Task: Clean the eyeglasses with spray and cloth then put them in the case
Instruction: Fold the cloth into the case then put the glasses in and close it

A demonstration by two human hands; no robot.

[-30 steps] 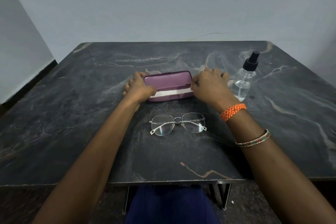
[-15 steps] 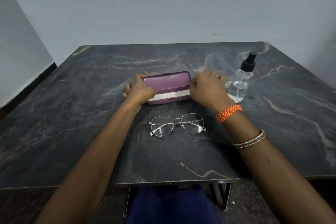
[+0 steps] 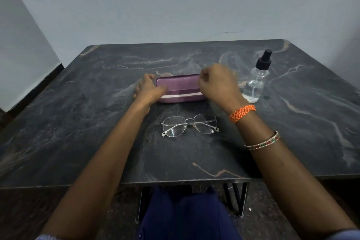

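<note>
Centrally, both hands [image 3: 150,91] clasp case [image 3: 179,87].

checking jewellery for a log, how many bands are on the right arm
2: an orange braided band at the wrist, beside the right hand, and a beaded bangle further up the forearm. More may sit past the frame's edge.

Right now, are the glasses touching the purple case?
Apart. The head view shows a strip of bare dark table between the eyeglasses and the purple case.
</note>
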